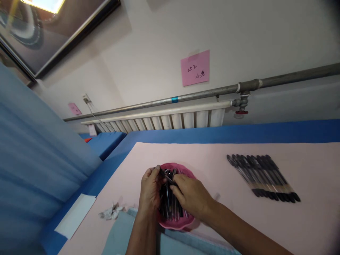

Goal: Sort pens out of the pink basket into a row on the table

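Over a pink scalloped basket [177,224], both hands hold a dark pen [168,178] between them. My left hand [151,187] pinches its upper left end, with the thumb on top. The fingers of my right hand [191,193] are closed on its other end. Loose pens [170,203] with clear barrels and black parts fill the basket below, partly covered by my hands. To the right, several pens [261,177] with black ends lie side by side in a slanted row on the pink sheet.
A pink sheet [212,159] covers the blue table [292,131]. Crumpled white scraps [111,211] and light blue cloth [119,233] lie at the near left, with a white paper [75,216] on the edge. Behind are a radiator [172,121], a pipe [207,94] and a blue curtain [32,148].
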A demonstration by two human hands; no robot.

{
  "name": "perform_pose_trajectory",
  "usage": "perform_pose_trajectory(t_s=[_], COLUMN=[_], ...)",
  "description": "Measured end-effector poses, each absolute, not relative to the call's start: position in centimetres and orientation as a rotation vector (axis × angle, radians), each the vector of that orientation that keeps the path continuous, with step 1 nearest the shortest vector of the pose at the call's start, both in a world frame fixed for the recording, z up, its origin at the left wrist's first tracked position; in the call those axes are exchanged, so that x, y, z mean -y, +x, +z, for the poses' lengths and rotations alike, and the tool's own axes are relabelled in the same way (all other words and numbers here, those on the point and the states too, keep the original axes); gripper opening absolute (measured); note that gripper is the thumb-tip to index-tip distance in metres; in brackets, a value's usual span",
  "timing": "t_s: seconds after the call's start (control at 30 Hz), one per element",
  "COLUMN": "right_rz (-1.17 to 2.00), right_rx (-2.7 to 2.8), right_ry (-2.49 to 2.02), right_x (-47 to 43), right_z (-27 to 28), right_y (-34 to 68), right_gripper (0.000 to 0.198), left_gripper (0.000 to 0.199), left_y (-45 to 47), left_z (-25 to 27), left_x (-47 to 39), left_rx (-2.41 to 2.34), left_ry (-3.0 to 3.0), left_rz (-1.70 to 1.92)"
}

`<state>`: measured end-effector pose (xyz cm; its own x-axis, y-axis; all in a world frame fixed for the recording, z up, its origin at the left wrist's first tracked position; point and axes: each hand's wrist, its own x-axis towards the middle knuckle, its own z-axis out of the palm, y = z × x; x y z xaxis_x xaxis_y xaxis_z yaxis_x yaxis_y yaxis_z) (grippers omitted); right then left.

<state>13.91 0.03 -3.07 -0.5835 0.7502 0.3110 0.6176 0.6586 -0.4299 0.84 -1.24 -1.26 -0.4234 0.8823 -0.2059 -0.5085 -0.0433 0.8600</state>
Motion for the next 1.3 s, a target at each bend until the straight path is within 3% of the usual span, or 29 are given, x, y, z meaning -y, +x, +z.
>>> perform_pose_trajectory(t_s=[0.73, 0.9, 1.07, 1.3], right_rz=[0.384, 0.374, 0.376, 0.406], right_rx=[2.404, 2.387, 2.378, 2.295], right_ry=[-1.068, -1.060, -1.026, -1.019], right_x=[-0.1, -0.1, -0.1, 0.0], right_z=[-3.0, -3.1, -3.2, -3.0], right_y=[13.9, 14.0, 14.0, 14.0], right_gripper=[0.009, 0.011, 0.012, 0.012], left_gripper=[0.031, 0.026, 0.024, 0.023], left_y=[0.9, -0.7, -2.9, -2.2], left_z=[-1.5, -1.3, -1.7, -2.5], left_x=[1.2, 1.5, 1.5, 1.4], left_rx=[-1.181, -1.736, -2.384, -2.323], left_ry=[0.543, 0.933, 1.510, 1.794], left_rz=[1.662, 1.588, 1.259, 0.641])
